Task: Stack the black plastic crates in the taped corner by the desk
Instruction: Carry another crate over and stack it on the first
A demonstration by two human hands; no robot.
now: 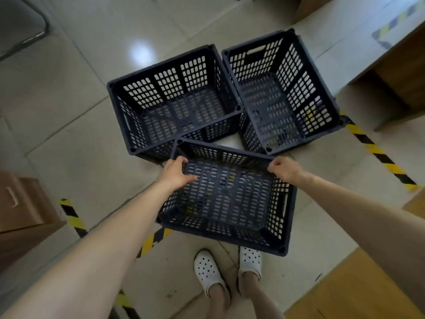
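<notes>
Step in hand, as I read it: lifting the near crate (pixel 226 199) to stack it on one of the two far ones.

Grip: left hand (pixel 177 174) is on the crate's far-left rim, fingers (pixel 184 160) curled over the edge and thumb lying inside against the mesh. Right hand (pixel 284 168) pinches the far-right rim corner, fingers folded tight on it. Both holds sit at the far end of the crate, and the near end hangs unsupported above the shoes (pixel 210 273). It looks tilted, near end lower.

To do it well:
- Level the crate before moving. With both grips on one end it will want to swing.
- Better to shift the hands to the side handle slots, one visible on the right wall, if it feels unstable.
- Pick the target first. The right far crate (pixel 281 93) sits closest to the desk (pixel 404 65) and the yellow-black floor tape (pixel 379 155), so it is probably the base.
- Line up the corner posts, then lower straight down so it nests.

The left far crate (pixel 174 100) touches the right one at their rims. Both stand empty on the floor, just beyond the fingers. I cannot tell if the held crate is fully clear of the floor.
</notes>
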